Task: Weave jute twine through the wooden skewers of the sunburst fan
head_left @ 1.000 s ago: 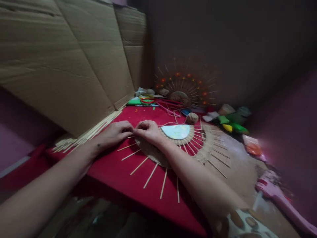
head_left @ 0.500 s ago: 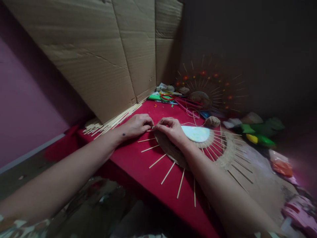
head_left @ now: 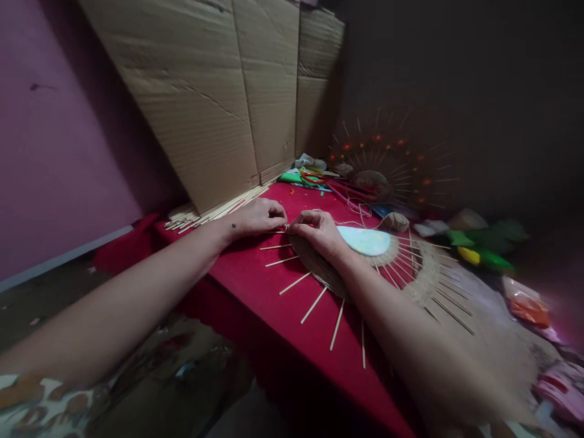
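Observation:
A half-round fan of thin wooden sticks lies on the red cloth, with a twine-woven band (head_left: 319, 265) across its sticks and a pale blue half-disc (head_left: 367, 241) at its centre. At the band's far left end, my right hand (head_left: 319, 234) pinches the fan's edge between thumb and fingers. My left hand (head_left: 260, 217) is beside it, fingertips pressed together close to the right ones. Whatever lies between the left fingertips is too small to make out. Beyond the half-disc rests a ball of twine (head_left: 395, 222), its strand running toward the hands. My right forearm hides part of the fan.
Loose sticks (head_left: 219, 210) lie along a standing cardboard sheet (head_left: 196, 97). Red-handled scissors (head_left: 312, 177) and other supplies sit at the back. Behind them, a flower-decorated stick fan (head_left: 371, 182) leans in shadow. Packets (head_left: 527, 304) and a pink tool (head_left: 559, 389) are at the right.
The view has shifted, so everything sits slightly farther right in the picture. Both hands stay at the fan's left end, with only small finger movements.

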A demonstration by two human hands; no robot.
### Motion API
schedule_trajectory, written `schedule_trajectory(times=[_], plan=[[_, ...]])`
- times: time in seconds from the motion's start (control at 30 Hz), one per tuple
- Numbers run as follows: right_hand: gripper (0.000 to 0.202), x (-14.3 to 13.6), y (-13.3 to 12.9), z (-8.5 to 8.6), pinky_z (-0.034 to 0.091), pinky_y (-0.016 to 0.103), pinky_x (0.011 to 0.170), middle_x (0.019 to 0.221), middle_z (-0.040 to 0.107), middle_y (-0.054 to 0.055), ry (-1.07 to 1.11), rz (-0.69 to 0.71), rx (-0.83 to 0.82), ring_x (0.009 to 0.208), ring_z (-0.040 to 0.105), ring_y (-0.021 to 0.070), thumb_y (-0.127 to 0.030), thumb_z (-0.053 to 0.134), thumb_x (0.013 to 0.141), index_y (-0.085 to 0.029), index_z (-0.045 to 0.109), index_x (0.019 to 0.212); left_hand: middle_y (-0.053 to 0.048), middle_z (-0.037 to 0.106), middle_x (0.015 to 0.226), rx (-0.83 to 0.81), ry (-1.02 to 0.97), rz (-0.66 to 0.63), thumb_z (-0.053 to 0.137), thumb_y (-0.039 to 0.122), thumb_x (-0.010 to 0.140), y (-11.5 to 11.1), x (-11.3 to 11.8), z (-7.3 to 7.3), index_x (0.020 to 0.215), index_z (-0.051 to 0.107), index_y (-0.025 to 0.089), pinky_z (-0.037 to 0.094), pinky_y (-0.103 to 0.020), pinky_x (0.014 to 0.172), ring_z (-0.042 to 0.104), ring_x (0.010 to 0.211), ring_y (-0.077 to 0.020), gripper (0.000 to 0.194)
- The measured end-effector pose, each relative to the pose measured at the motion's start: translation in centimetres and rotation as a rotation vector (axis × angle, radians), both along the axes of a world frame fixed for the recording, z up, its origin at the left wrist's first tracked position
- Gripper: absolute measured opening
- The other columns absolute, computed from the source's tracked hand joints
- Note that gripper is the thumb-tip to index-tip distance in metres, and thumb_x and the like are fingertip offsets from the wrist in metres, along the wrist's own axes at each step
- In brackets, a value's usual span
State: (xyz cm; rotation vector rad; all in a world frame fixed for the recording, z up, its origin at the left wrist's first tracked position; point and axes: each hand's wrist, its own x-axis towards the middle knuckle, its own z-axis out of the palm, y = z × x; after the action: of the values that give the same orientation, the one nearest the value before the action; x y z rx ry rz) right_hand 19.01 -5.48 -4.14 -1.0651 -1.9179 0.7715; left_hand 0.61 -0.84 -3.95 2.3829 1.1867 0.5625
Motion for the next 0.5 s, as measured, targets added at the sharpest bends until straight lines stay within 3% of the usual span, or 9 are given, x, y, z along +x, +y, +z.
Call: schedule_trajectory(times=[0.17, 0.5], plan=[[0.017, -0.06, 0.38, -0.35, 0.040, 0.025, 0.061, 0.055, 0.055, -0.003, 0.009, 0.013, 0.010, 0.059, 0.051, 0.0121, -0.027, 0.058, 0.071, -0.016, 0.062, 0.058, -0.002, 0.067, 0.080, -0.026, -0.008, -0.073, 0.051, 0.048, 0.074, 0.34, -0.05, -0.15, 0.088, 0.069, 0.015, 0.042, -0.025, 0.066, 0.058, 0.074, -0.0164, 0.040], [0.019, -0.03, 0.83, -0.65, 0.039, 0.023, 0.058, 0.060, 0.059, -0.001, 0.060, -0.022, 0.002, 0.059, 0.052, 0.0113, -0.031, 0.060, 0.072, -0.016, 0.062, 0.061, -0.001, 0.064, 0.077, -0.006, -0.023, -0.132, 0.053, 0.044, 0.075, 0.43, -0.13, -0.51, 0.085, 0.066, 0.015, 0.040, -0.024, 0.064, 0.056, 0.072, -0.0151, 0.033]])
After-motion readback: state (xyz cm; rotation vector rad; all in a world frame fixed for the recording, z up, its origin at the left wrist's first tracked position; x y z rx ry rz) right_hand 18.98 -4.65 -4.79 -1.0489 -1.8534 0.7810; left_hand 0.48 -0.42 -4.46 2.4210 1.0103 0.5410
